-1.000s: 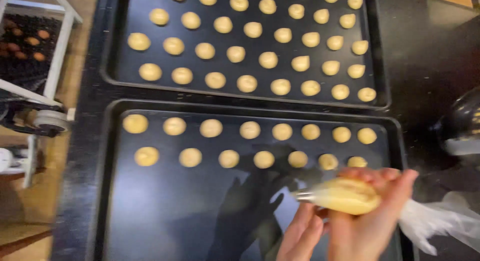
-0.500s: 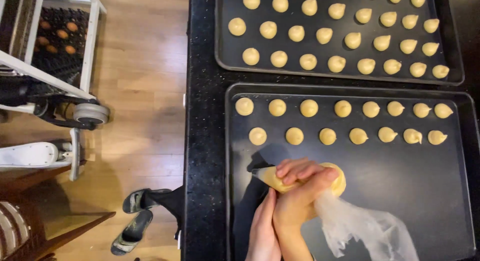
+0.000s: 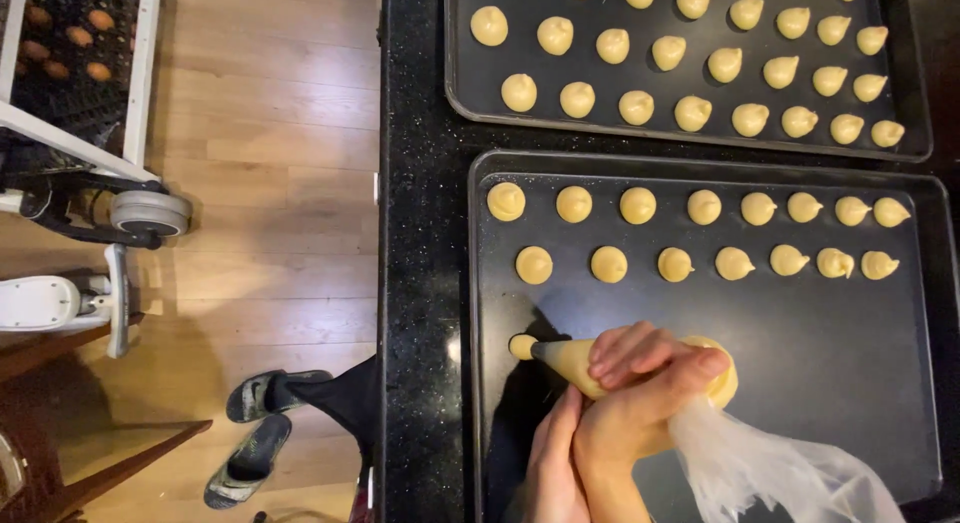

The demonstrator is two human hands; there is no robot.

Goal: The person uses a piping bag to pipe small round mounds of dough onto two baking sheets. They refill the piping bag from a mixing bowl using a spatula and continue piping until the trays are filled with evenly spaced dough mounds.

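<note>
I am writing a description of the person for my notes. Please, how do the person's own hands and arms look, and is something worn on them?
Both hands are bare: the right hand and left hand show no gloves, rings or watch. The wrists are also uncovered; no sleeve shows in view. Nails look short and plain.

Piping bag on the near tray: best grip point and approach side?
Grip the piping bag on its full middle, behind the tapered tip, coming from above on the near side, as the right hand wraps it. The narrow tip rests on the dark tray and the empty twisted tail is slack; probably only the bulging part gives firm purchase.
</note>
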